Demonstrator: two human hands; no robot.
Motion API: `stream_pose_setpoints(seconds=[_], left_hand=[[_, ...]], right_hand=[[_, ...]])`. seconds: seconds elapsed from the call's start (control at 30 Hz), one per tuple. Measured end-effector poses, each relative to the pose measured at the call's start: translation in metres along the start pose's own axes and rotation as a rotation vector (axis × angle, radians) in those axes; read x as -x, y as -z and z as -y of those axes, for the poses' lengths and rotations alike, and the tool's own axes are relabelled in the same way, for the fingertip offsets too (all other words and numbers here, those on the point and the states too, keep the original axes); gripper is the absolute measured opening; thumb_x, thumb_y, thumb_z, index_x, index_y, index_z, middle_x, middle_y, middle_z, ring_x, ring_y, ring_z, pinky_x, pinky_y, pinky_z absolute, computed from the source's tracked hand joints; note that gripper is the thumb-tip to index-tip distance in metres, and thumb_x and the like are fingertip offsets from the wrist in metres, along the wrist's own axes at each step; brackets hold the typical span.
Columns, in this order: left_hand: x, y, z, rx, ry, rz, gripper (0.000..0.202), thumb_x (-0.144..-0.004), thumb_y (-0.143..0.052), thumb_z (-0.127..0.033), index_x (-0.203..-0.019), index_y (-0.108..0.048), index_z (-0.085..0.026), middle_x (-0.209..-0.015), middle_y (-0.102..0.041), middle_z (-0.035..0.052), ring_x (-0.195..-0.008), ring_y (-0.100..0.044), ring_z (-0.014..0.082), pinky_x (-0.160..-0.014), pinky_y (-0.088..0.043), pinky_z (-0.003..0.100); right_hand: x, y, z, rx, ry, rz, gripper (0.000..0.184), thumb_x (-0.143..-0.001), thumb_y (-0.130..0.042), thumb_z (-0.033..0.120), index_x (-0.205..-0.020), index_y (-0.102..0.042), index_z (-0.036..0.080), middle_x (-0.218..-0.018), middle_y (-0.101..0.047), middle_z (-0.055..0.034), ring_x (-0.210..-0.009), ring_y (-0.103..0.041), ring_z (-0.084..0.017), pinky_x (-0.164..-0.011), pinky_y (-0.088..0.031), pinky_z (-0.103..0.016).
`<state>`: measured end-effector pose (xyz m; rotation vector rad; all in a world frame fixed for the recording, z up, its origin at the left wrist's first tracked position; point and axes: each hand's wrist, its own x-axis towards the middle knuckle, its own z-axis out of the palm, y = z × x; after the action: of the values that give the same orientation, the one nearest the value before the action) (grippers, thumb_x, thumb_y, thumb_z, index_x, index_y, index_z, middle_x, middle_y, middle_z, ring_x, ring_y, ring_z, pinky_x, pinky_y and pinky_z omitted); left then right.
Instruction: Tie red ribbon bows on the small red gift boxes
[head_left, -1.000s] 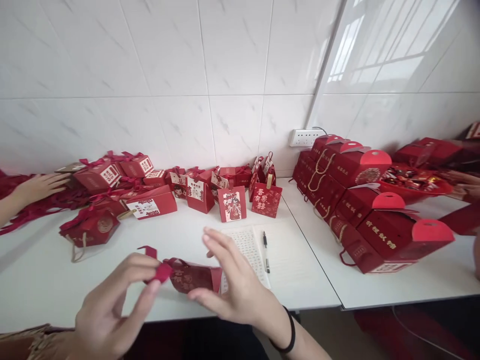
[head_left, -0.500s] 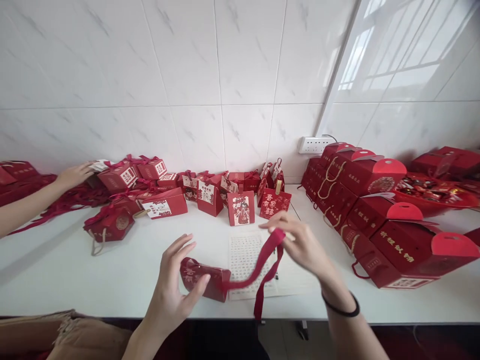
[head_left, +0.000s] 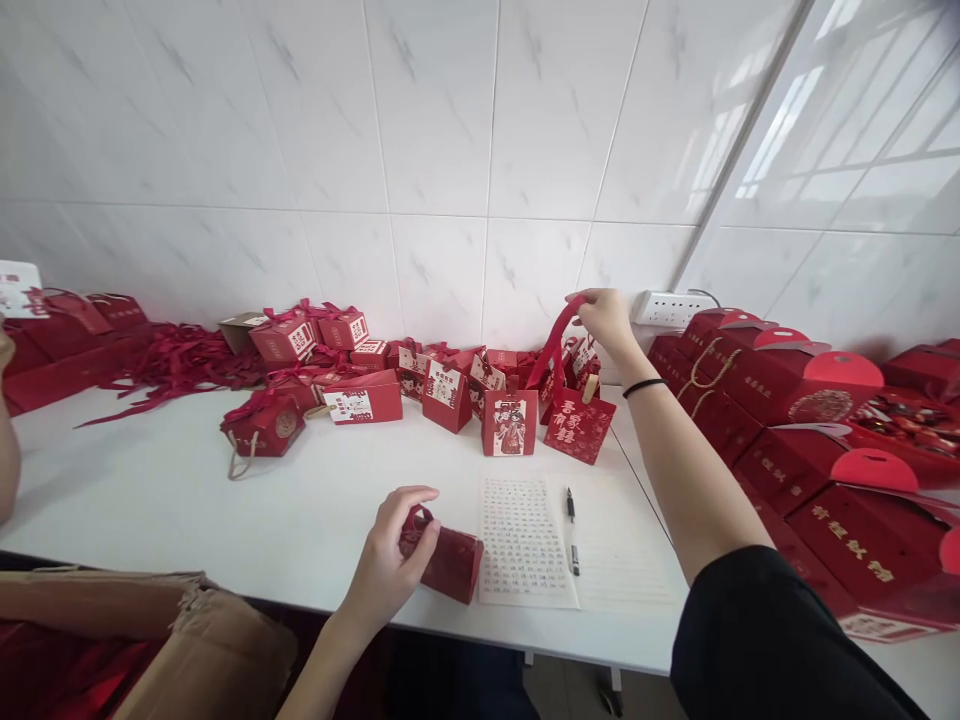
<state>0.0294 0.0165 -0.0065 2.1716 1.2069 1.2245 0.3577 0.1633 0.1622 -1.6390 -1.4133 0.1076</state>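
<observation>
My left hand point(head_left: 397, 545) is closed around a small red gift box point(head_left: 454, 565) that lies tilted near the table's front edge. My right hand point(head_left: 604, 320) reaches out toward the wall, its fingers pinching the top of a red ribbon point(head_left: 553, 345). The ribbon hangs down among the boxes at the back, its lower end partly hidden. Below that hand stand a red card box with gold characters point(head_left: 577, 430), with a small wooden clip point(head_left: 591, 388) at its top, and a box with a printed figure point(head_left: 510, 425).
A handwritten sheet point(head_left: 525, 540) and a black pen point(head_left: 573, 530) lie right of the held box. Stacked red boxes point(head_left: 817, 480) fill the right side. Ribbons point(head_left: 199, 365) heap at the left back. An open carton point(head_left: 232, 640) stands at front left. Another person's arm point(head_left: 7, 450) shows at the left edge.
My right hand has moved away from the held box, up and toward the wall, carrying the ribbon. My left hand has closed more around the box. The view has turned left.
</observation>
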Motion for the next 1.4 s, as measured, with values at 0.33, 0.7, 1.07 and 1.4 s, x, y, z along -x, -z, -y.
stream_pose_setpoints(seconds=[0.33,0.7,1.07,1.4], left_hand=[[0.003,-0.013,0.012,0.076,0.205,-0.153,0.034,-0.079,-0.059,-0.04,-0.107,-0.059,-0.021,-0.086,-0.068,0.0031,-0.075,-0.066,0.0169,-0.07,-0.057,0.03],[0.009,-0.036,0.014,0.053,0.27,-0.249,0.034,-0.073,-0.064,-0.029,-0.107,-0.063,-0.023,-0.092,-0.069,0.0065,-0.079,-0.064,0.0209,-0.075,-0.056,0.034],[-0.001,-0.016,-0.009,0.176,0.298,-0.11,0.03,-0.075,-0.067,-0.03,-0.091,-0.042,-0.023,-0.073,-0.061,-0.001,-0.07,-0.061,0.0177,-0.067,-0.048,0.029],[-0.008,-0.017,-0.001,0.248,0.178,-0.095,0.022,-0.081,-0.058,-0.034,-0.076,-0.041,-0.021,-0.071,-0.052,-0.0037,-0.066,-0.054,0.0125,-0.064,-0.04,0.024]], right_hand=[[-0.009,-0.029,0.02,0.251,0.007,0.3,0.067,-0.069,-0.051,-0.002,-0.135,-0.037,-0.004,-0.109,-0.062,-0.0245,-0.086,-0.064,-0.027,-0.072,-0.051,-0.034],[0.119,-0.114,0.238,-0.301,1.043,1.047,0.078,-0.076,-0.051,0.007,-0.147,-0.023,0.023,-0.043,-0.048,0.0112,-0.036,-0.044,-0.012,-0.039,-0.037,-0.023],[0.208,-0.081,0.078,-0.261,0.545,0.527,0.025,-0.089,-0.052,0.036,-0.108,-0.061,0.022,-0.103,-0.065,-0.0074,-0.089,-0.064,-0.023,-0.073,-0.053,-0.036],[0.268,-0.104,0.017,-0.353,0.379,0.333,0.019,-0.09,-0.045,0.031,-0.099,-0.058,0.019,-0.094,-0.065,-0.0065,-0.085,-0.061,-0.02,-0.077,-0.05,-0.035]])
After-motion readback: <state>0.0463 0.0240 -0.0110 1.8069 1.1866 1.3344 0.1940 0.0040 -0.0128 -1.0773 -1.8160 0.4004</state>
